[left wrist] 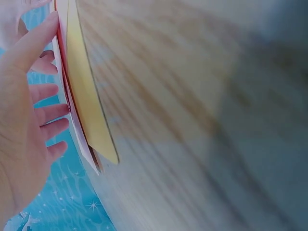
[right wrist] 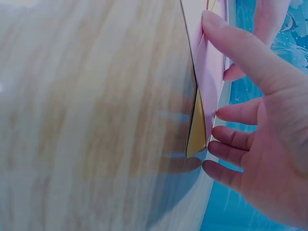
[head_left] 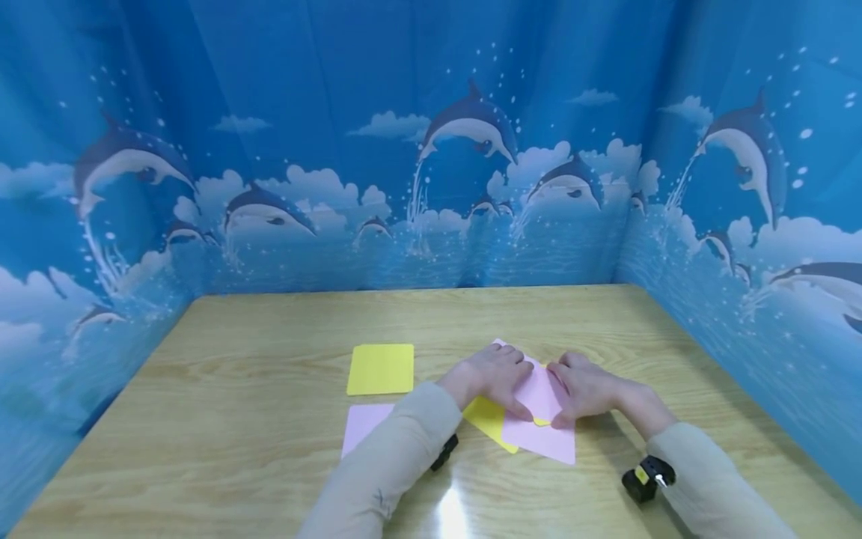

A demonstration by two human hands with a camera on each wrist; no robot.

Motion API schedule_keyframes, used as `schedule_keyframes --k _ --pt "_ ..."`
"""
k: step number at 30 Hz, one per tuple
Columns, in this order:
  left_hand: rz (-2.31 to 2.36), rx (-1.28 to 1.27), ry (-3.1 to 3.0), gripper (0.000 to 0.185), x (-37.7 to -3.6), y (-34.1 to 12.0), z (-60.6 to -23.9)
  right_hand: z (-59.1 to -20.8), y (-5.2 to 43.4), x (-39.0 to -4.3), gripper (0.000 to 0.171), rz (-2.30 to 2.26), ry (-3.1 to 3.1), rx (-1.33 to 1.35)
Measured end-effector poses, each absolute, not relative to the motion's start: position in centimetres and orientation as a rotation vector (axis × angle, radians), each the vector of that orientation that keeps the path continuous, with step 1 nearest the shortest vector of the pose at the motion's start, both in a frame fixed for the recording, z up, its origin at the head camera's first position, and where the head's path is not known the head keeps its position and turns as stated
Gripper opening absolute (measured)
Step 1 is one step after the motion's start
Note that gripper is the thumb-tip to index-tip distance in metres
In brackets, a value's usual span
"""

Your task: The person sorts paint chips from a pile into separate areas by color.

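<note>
Head view: overlapping pale-pink paper sheets [head_left: 537, 393] lie between the hands, partly over a yellow paper sheet [head_left: 490, 423] on the wood-grain tabletop [head_left: 256, 427]; their visible long axis slants from far left, where one corner points, to near right. Left hand [head_left: 494, 378] and right hand [head_left: 587, 389], equally near, touch opposite sides, fingers unclenched.

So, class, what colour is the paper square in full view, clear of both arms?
Yellow; the head view shows that paper square best.

Blue curtain [head_left: 323, 105] behind and beside wooden surface [head_left: 249, 359].
Printed dolphins [head_left: 471, 112] leaping, white clouds [head_left: 319, 193], pale water [head_left: 303, 262]; glare [head_left: 452, 515] on surface, near side.
</note>
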State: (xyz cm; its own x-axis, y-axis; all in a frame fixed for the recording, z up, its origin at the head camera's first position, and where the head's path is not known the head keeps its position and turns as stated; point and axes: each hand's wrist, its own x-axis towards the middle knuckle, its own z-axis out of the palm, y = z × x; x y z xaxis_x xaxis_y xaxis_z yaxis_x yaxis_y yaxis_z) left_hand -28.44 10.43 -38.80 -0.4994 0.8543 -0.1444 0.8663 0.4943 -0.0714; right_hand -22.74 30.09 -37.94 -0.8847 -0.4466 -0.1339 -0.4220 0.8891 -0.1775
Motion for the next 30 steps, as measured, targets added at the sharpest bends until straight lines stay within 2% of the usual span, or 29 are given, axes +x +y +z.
schedule_keyframes --k 8,30 --pt "-0.160 1.533 2.619 0.083 -28.4 10.5 -38.8 -38.0 30.0 -22.7 0.096 -0.175 2.906 -0.651" --pt "-0.203 1.528 2.677 0.074 -28.8 10.6 -37.8 -37.2 29.8 -22.8 0.085 -0.197 2.945 -0.755"
